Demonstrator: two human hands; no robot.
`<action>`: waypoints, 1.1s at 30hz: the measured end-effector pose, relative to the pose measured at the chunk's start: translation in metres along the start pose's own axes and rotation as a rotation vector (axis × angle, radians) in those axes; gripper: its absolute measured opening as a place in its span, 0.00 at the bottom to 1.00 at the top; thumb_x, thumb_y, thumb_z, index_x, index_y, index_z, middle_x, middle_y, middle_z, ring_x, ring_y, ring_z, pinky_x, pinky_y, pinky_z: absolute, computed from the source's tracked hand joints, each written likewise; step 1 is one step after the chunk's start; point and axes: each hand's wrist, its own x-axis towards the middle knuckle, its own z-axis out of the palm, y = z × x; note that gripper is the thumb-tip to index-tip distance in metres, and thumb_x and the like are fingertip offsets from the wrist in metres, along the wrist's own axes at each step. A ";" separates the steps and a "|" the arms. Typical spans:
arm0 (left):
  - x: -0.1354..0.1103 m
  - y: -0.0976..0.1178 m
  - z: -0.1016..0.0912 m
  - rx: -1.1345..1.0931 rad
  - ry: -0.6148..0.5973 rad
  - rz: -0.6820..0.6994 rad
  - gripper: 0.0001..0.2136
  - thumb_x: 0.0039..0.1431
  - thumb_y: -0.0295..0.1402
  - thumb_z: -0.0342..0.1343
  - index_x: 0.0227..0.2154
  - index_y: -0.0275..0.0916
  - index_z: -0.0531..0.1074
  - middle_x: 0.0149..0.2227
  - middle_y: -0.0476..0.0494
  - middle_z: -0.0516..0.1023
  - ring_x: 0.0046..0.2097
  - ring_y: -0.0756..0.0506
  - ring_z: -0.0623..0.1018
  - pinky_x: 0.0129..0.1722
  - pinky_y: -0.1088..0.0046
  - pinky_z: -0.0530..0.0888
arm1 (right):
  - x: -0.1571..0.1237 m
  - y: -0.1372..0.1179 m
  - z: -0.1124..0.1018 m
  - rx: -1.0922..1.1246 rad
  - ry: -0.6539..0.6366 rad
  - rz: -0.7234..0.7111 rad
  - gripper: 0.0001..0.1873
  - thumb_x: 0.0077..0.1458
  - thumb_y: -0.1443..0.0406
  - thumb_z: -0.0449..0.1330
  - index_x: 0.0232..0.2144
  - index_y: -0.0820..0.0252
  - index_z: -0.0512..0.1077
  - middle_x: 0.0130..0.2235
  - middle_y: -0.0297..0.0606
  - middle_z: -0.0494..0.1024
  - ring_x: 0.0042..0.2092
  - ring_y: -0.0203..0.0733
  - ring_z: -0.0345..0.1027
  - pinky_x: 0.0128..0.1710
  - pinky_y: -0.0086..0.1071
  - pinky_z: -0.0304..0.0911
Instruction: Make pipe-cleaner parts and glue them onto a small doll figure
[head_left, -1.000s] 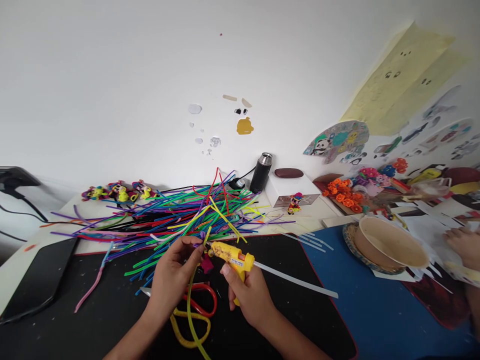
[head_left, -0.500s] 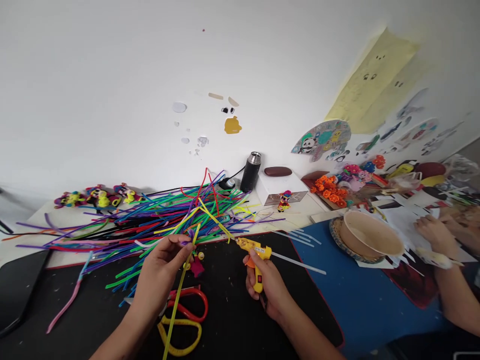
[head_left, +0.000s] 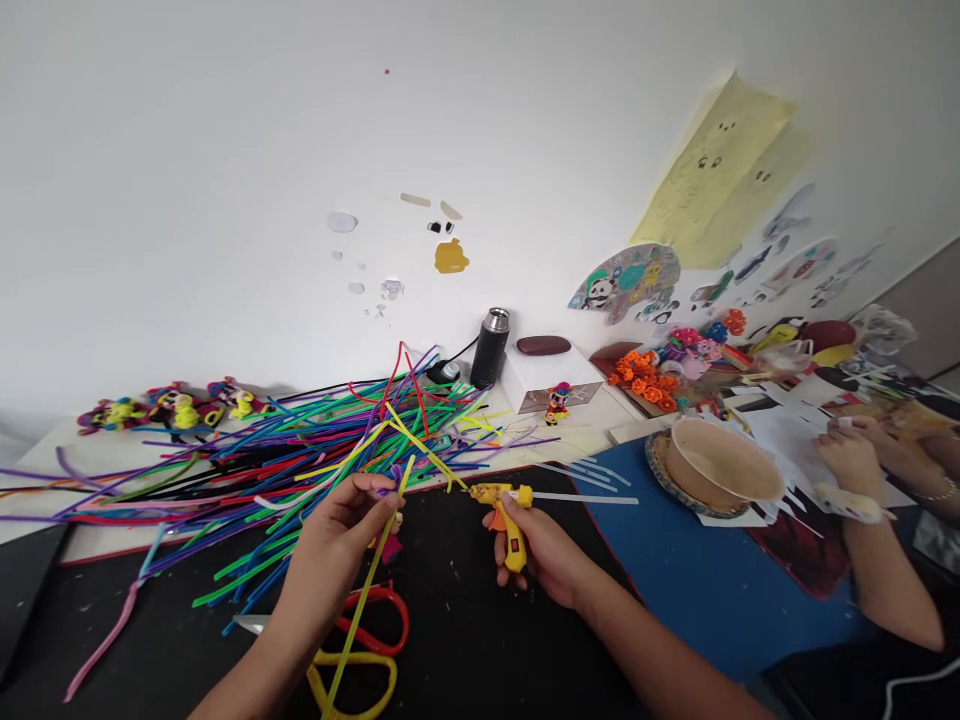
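Note:
My left hand (head_left: 341,545) pinches a long yellow-green pipe cleaner (head_left: 367,590) near its top, where a small purple twist and a pink piece hang. My right hand (head_left: 544,550) is wrapped round the handle of a yellow glue gun (head_left: 504,497), its nozzle pointing left and a clear glue stick trailing to the right. The gun's tip is a short way right of the left hand's fingers, apart from them. Both hands are over a black mat (head_left: 465,640).
A big heap of coloured pipe cleaners (head_left: 300,445) lies behind the hands. Red and yellow scissors (head_left: 367,640) sit on the mat. A black flask (head_left: 489,347), a white box (head_left: 544,375), a bowl (head_left: 720,465) and another person's hands (head_left: 847,460) over paper are to the right.
The glue gun has drawn away from the pipe cleaner, moving right and then tilting level. The view has swung right. My left hand keeps its pinch.

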 end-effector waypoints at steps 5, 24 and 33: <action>0.002 -0.001 0.004 -0.076 -0.011 -0.050 0.17 0.49 0.45 0.74 0.35 0.41 0.76 0.30 0.51 0.76 0.30 0.48 0.76 0.31 0.74 0.73 | -0.002 -0.002 -0.019 -0.290 0.014 0.043 0.31 0.67 0.40 0.50 0.43 0.63 0.71 0.28 0.41 0.83 0.21 0.39 0.77 0.13 0.22 0.54; -0.005 -0.003 0.021 -0.267 0.005 0.000 0.15 0.47 0.39 0.76 0.33 0.40 0.79 0.32 0.50 0.79 0.36 0.49 0.77 0.39 0.78 0.75 | -0.007 0.000 0.077 -0.210 -0.269 -0.317 0.37 0.53 0.34 0.62 0.42 0.63 0.74 0.28 0.35 0.78 0.20 0.35 0.72 0.14 0.23 0.53; -0.024 0.012 0.021 -0.340 0.021 -0.177 0.21 0.45 0.43 0.76 0.36 0.40 0.73 0.28 0.55 0.76 0.14 0.59 0.60 0.11 0.84 0.56 | 0.002 0.003 0.120 0.075 -0.493 -0.323 0.36 0.58 0.35 0.59 0.36 0.65 0.75 0.26 0.39 0.78 0.19 0.36 0.72 0.14 0.22 0.58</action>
